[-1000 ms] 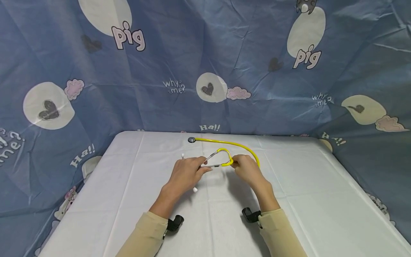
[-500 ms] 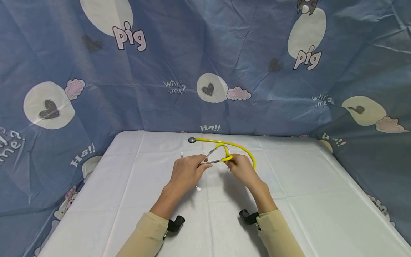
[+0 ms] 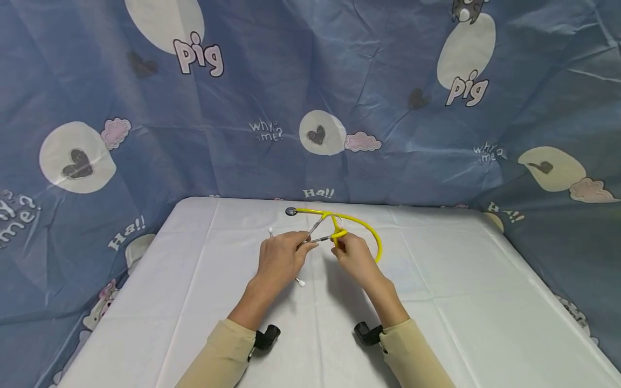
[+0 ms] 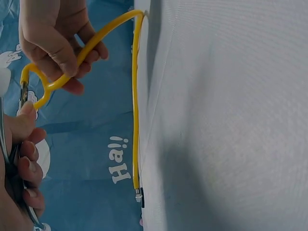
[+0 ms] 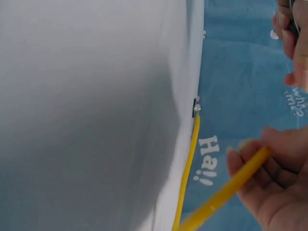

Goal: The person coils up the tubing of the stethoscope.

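A stethoscope with yellow tubing (image 3: 360,220) is partly lifted above the table. My left hand (image 3: 280,260) grips its metal ear tubes, and white ear tips (image 3: 302,283) stick out on either side of that hand. Thumb and fingers of my right hand (image 3: 358,261) pinch the yellow tube just below its fork, as the left wrist view shows. From there the tube (image 4: 135,96) droops to the table and curves back to the round, dark-rimmed chest piece (image 3: 291,212), which lies near the far edge. The palm hides the middle of the ear tubes in the head view.
A white cloth (image 3: 475,334) with fold lines covers the table. Behind its far edge hangs a blue printed curtain (image 3: 271,172), which also runs down both sides. Black wrist cameras (image 3: 267,337) sit at both cuffs.
My right hand has moved left toward my left hand, bringing the tube's fork along. The tubing's loop has shifted left too. My left hand has barely moved, and the chest piece stays put.
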Available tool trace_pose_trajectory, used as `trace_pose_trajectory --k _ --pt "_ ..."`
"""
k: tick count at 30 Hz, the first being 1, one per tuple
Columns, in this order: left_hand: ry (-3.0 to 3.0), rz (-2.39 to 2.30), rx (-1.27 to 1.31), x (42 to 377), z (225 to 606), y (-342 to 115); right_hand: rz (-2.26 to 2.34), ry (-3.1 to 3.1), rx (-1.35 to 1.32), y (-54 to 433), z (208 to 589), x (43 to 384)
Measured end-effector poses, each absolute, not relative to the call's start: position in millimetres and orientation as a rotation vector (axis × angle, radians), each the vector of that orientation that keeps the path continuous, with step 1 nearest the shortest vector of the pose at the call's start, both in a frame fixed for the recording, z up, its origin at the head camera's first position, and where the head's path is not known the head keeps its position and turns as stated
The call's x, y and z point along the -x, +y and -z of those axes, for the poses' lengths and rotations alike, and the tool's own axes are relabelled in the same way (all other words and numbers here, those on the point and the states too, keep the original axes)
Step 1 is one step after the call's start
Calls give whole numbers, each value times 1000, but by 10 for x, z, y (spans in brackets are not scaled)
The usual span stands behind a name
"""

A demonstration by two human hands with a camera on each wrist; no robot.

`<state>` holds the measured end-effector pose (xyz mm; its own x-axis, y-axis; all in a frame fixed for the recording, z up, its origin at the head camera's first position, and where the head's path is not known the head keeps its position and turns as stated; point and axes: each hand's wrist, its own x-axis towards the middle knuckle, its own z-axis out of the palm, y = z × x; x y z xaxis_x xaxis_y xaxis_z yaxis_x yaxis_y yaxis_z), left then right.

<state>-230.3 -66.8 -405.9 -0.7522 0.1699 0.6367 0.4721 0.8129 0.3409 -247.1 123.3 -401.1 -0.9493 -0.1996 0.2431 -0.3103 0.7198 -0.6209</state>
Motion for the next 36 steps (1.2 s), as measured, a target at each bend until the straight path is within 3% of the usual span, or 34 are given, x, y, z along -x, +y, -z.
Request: trace_pose_trajectory --k 13,36 --pt "-2401 600 414 2323 4083 -689 -804 -2853 -722 1092 3986 2360" --pt "-2449 402 471 2327 4117 -694 -561 -2828 -887 1016 3839 2176"
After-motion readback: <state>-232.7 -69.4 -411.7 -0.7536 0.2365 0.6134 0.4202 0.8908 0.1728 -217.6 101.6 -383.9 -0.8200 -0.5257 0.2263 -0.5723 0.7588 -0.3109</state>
